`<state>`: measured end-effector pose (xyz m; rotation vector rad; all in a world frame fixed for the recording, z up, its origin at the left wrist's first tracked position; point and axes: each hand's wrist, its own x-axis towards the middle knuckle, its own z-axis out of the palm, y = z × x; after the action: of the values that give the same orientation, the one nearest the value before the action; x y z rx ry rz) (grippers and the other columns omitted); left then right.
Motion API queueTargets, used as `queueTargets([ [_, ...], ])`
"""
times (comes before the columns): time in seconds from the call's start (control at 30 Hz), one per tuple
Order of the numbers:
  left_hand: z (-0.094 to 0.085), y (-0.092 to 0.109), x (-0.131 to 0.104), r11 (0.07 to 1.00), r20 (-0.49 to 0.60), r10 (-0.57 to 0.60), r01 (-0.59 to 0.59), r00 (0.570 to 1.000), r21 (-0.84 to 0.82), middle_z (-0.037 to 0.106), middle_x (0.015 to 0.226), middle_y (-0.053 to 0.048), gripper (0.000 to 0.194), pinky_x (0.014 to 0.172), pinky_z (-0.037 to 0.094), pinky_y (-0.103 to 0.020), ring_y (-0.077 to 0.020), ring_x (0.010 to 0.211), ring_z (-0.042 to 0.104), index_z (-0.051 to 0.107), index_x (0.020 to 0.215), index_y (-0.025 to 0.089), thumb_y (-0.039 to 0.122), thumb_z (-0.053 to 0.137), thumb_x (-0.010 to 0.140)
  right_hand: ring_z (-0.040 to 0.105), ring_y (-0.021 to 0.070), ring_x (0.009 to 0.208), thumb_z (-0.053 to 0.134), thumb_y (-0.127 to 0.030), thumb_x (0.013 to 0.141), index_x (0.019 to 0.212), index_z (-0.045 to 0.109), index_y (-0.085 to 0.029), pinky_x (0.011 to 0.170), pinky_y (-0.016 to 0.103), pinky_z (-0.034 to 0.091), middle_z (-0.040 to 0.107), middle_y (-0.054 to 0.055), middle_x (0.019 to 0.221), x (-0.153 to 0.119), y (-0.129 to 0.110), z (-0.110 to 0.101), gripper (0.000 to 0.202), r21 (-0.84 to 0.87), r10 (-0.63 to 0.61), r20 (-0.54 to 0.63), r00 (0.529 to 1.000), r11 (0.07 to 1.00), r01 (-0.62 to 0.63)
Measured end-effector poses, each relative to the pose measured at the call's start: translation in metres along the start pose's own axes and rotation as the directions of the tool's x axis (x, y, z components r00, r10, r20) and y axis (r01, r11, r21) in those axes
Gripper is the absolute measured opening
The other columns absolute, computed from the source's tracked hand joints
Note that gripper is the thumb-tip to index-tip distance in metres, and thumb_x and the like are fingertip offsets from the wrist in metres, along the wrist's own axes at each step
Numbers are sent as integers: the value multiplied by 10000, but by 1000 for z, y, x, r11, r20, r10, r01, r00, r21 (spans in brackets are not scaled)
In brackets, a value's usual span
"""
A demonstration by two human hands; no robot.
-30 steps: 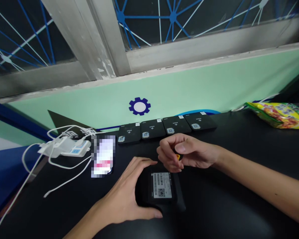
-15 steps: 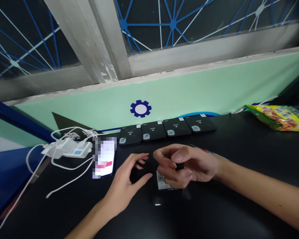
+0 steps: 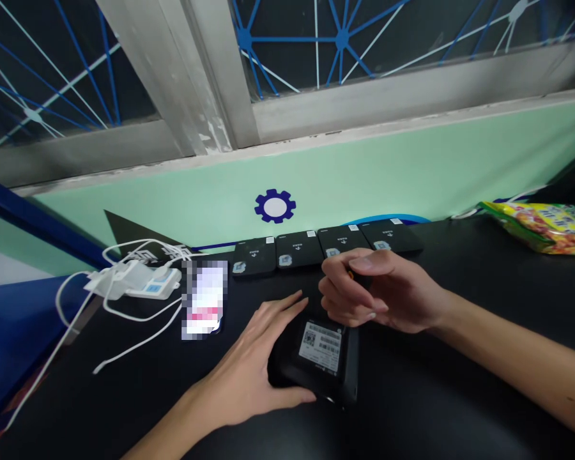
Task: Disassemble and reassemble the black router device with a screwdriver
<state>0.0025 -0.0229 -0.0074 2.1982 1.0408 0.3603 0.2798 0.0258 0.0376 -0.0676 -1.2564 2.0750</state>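
A black box-shaped electronic device (image 3: 349, 370) with rounded corners lies on the dark table. The white label (image 3: 320, 347) on its upper face carries a QR code and barcodes. My left hand (image 3: 256, 364) grips the device from the left, thumb along the near edge and fingers towards the far edge. Above the device's far right corner, my right hand (image 3: 378, 287) is closed, fingers curled under the thumb. A bit of something small and dark with an orange spot shows inside that fist; its kind is mostly hidden.
Several flat black boxes (image 3: 253, 255) stand in a row along the green wall. A lit phone (image 3: 205, 297) lies left of my left hand, beside a white power strip (image 3: 156, 283) with tangled cables. A yellow-green snack bag (image 3: 546, 227) lies at the far right.
My left hand has moved right and taken hold of the device, which now sits turned with its label exposed. My right hand has lifted away and slightly right, still closed.
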Motion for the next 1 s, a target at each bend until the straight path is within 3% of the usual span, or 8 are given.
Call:
queueTargets([
  [0.2, -1, 2, 1, 998, -8, -16, 16, 1000, -59, 454, 1661, -88, 1276, 1273, 430, -639, -414, 1539, 465, 205, 1733, 473, 287, 1014, 765, 366, 138, 567, 597, -367, 1040, 770, 638, -155, 548, 288, 259, 473, -19, 627, -3, 5, -4, 346, -136, 107, 5, 994, 985, -105],
  [0.33, -2, -2, 1, 997, -11, -19, 18, 1000, -69, 431, 1653, -73, 1280, 1283, 415, -640, -405, 1551, 444, 213, 1712, 505, 342, 1041, 750, 362, 140, 563, 602, -369, 1022, 753, 624, -162, 547, 294, 246, 485, -13, 638, -3, 1, -4, 340, -150, 123, 7, 992, 981, -120],
  [0.57, -1, -6, 0, 997, -7, -5, 5, 1000, -79, 422, 1659, -79, 1250, 1288, 400, -668, -416, 1558, 427, 241, 1699, 502, 370, 1045, 751, 342, 141, 534, 521, -338, 1056, 693, 681, -149, 580, 318, 304, 457, -20, 598, 0, -2, -9, 440, -213, 36, 10, 999, 977, -33],
  [0.77, -3, -6, 0, 997, -5, -4, 3, 1000, -77, 430, 1637, -76, 1287, 1260, 428, -684, -422, 1524, 462, 232, 1693, 524, 347, 1058, 722, 359, 147, 545, 475, -386, 1061, 710, 703, -129, 573, 318, 309, 531, 23, 634, 0, -1, -10, 491, -204, 108, 44, 993, 974, -96],
  [1.0, -8, -3, 1, 998, 31, -8, 10, 999, -64, 399, 1629, -72, 1220, 1285, 403, -661, -415, 1530, 441, 322, 1667, 497, 291, 1045, 707, 519, 174, 683, 662, -361, 950, 751, 687, -143, 682, 318, 379, 588, 34, 740, 0, -2, -13, 296, -173, 135, 30, 990, 977, -127],
])
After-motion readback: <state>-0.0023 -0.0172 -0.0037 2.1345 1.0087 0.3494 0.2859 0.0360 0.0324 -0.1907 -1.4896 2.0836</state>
